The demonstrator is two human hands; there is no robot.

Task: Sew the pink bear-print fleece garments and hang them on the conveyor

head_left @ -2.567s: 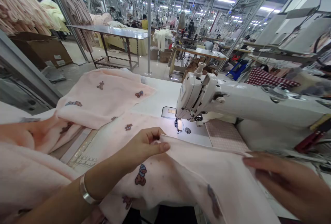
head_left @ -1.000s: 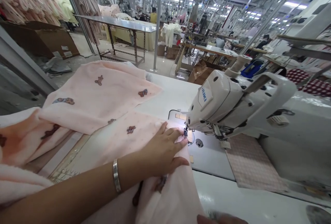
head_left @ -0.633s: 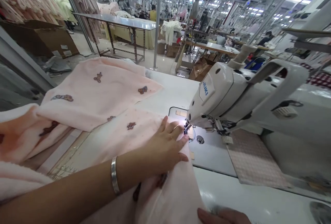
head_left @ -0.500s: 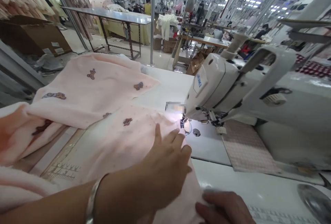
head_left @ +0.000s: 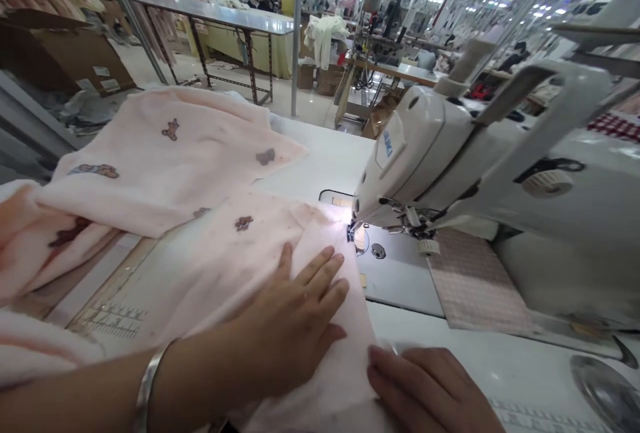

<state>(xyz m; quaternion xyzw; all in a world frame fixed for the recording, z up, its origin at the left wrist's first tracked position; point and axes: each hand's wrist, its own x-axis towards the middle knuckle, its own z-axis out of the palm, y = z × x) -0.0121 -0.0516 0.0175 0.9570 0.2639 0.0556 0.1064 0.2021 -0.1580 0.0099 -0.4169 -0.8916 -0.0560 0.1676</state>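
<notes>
Pale pink fabric point(head_left: 215, 273) printed with small brown bears lies under the lit presser foot point(head_left: 351, 231) of a white sewing machine point(head_left: 425, 146). My left hand point(head_left: 295, 319), a silver bangle on its wrist, rests flat on the cloth just short of the foot, fingers stretched out. At the fabric's right edge, close to me, my right hand point(head_left: 425, 386) pinches the cloth between thumb and fingers; part of that grip is hidden. Along the foot, the fabric's edge borders the metal needle plate point(head_left: 395, 279).
More bear-print fabric point(head_left: 165, 146) is spread on the left of the machine table point(head_left: 325, 146). A checked pink cloth piece point(head_left: 475, 279) lies under the machine arm. Cardboard boxes point(head_left: 65, 53), a metal-topped table point(head_left: 215, 13) and other workstations stand behind.
My left hand has slid back toward me and left, away from the presser foot, its fingers flatter. My right hand has moved slightly left and up onto the fabric edge.
</notes>
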